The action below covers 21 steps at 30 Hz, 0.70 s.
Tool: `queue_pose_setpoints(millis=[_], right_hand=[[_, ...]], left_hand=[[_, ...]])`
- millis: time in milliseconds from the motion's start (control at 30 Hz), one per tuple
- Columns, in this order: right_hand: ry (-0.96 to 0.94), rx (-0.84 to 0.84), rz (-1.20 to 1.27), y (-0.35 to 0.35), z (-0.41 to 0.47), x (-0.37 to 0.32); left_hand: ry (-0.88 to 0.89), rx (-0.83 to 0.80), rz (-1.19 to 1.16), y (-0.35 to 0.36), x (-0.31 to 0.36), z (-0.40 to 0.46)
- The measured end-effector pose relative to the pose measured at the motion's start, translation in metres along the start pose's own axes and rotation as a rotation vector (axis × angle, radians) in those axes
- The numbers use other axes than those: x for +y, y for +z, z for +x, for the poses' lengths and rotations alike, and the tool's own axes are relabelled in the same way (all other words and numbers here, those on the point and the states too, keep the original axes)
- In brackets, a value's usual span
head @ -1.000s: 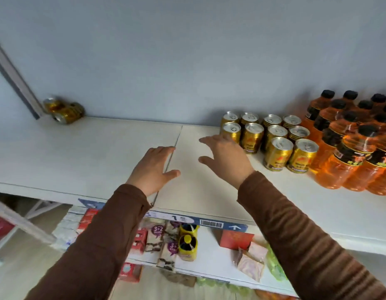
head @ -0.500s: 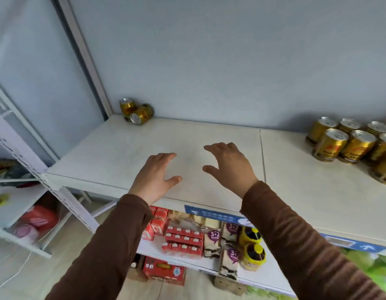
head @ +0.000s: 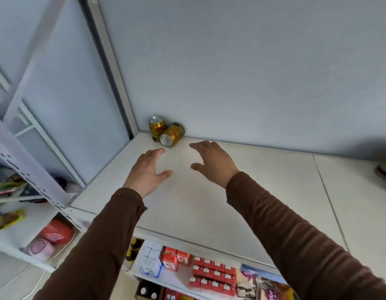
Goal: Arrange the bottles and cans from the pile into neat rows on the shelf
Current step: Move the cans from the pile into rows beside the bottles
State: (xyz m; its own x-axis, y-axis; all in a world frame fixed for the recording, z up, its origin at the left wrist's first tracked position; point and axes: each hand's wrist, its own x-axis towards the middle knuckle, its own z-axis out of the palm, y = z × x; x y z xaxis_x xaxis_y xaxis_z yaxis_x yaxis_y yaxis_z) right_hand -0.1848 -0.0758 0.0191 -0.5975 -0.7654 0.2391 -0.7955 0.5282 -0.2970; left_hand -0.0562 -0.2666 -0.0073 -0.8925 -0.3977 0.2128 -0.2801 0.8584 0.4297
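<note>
- Far left, at nine o'clock: a side rack [head: 25, 161] with soft packets on its shelves, none of it part of this job.
- Up at eleven o'clock, in the back corner of the shelf [head: 209, 204]: two gold cans, the last of the pile. The upright can [head: 156, 127] stands against the wall; the tipped can [head: 172, 135] lies on its side, lid toward us, touching the upright one.
- Left hand [head: 147, 171] hovers near the tipped can, fingers straight and spread wide, holding nothing.
- Right hand [head: 211, 162] hovers at one o'clock of the left, fingers loosely spread and a little curled, also holding nothing.
- Handling, as I judge it: small full drink cans, stiff-walled, fairly heavy for their size, smooth and a bit slippery. They won't crush easily, but a drop could dent them.
- The tipped can could roll along the shelf if nudged, so wrap fingers and thumb round its middle from above.
- The upright can is best gripped round its side, below the rim.
- Far right, at three o'clock: the edge of a gold thing [head: 385, 169], cut off by the frame; I can't tell what it is.
</note>
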Motion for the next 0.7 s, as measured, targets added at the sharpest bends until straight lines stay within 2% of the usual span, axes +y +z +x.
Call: queue_pose_setpoints(millis=[333, 600, 700], right_hand=[[-0.071, -0.007, -0.264, 0.056, 0.124, -0.014], [-0.107, -0.065, -0.367, 0.077, 0.174, -0.028], [-0.121, -0.036, -0.461, 0.082, 0.182, -0.030]], left_hand=[[-0.031, 0.016, -0.227, -0.007, -0.086, 0.116], [-0.051, 0.051, -0.303, 0.008, -0.095, 0.198], [-0.063, 0.028, -0.330, 0.013, -0.098, 0.212]])
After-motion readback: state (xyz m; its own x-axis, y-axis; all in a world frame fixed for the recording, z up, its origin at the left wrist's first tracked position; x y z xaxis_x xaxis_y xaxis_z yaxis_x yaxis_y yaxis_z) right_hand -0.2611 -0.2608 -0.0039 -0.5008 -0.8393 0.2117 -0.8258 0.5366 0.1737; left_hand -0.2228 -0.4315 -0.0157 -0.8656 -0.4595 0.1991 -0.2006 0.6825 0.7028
